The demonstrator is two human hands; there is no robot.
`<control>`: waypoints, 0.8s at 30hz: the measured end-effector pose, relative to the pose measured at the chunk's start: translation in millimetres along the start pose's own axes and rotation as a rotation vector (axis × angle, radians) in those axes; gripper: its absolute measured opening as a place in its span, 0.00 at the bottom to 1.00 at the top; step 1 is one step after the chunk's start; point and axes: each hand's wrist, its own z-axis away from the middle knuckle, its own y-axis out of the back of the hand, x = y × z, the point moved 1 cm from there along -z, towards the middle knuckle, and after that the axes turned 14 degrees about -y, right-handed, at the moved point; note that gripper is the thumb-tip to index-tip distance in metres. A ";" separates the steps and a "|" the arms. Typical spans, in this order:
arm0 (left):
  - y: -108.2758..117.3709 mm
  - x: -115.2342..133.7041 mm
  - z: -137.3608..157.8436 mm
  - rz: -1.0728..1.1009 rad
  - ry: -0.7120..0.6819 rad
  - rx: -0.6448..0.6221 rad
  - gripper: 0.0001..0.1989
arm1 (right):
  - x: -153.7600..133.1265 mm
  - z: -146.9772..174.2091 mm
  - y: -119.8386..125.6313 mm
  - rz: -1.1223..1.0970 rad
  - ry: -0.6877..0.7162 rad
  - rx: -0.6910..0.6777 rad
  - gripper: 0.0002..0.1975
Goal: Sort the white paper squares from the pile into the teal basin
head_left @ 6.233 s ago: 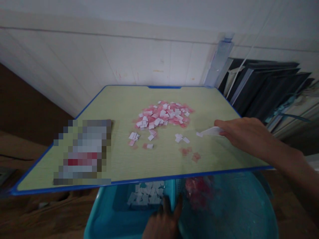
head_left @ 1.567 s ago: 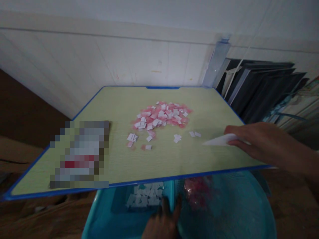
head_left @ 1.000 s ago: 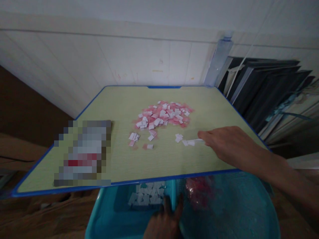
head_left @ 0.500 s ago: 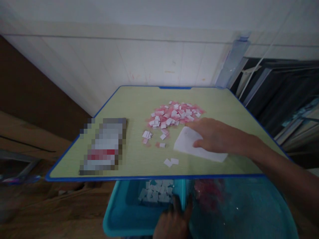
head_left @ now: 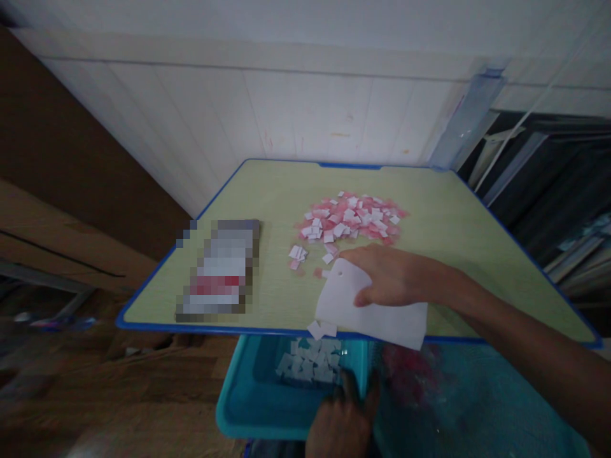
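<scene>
White card (head_left: 386, 324) is sitting at lower centre of the frame, gripped by the fingers of the right hand (head_left: 394, 277) above the counter (head_left: 458, 210); the left hand (head_left: 340, 423), bottom centre, is meeting the teal basin (head_left: 267, 413), its fingers' hold unclear.

Wall (head_left: 305, 108): white, vertical panel seams, horizontal trim strip above, few faint yellowish/reddish marks low down
Table (head_left: 281, 191): pale yellow-green top, blue rim, far edge by the wall
Floor (head_left: 191, 381): brown wood-look planks, blurry toward lower left
Left side: dark brown panel (head_left: 71, 146), lighter brown band below it
Right side: dark flat boards (head_left: 563, 165) leaning in a stack, pale cord (head_left: 534, 114) running diagonally in front
Light: dim, cool, corners darker
</scene>
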 end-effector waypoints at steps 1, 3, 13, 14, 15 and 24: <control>0.9 0.2 0.1 0.003 -0.003 0.004 0.29 | -0.6 0.0 -0.8 0.003 0.001 0.003 0.16; 2.5 0.1 0.4 0.011 -0.008 0.018 0.29 | -1.8 0.8 -3.2 0.002 0.020 0.031 0.17; -2.0 -5.3 3.6 0.016 -0.078 0.087 0.28 | -12.1 26.1 -1.5 -0.046 0.071 0.170 0.15; -1.8 -4.9 3.6 0.014 -0.064 0.092 0.28 | -6.0 29.0 3.9 -0.037 0.053 0.202 0.15; -1.3 -4.3 3.6 0.009 -0.040 0.092 0.28 | 2.9 32.2 9.9 -0.009 0.032 0.254 0.14; 7.3 -3.0 2.4 0.033 -0.007 0.039 0.28 | 83.2 62.0 21.3 0.457 -0.286 0.425 0.11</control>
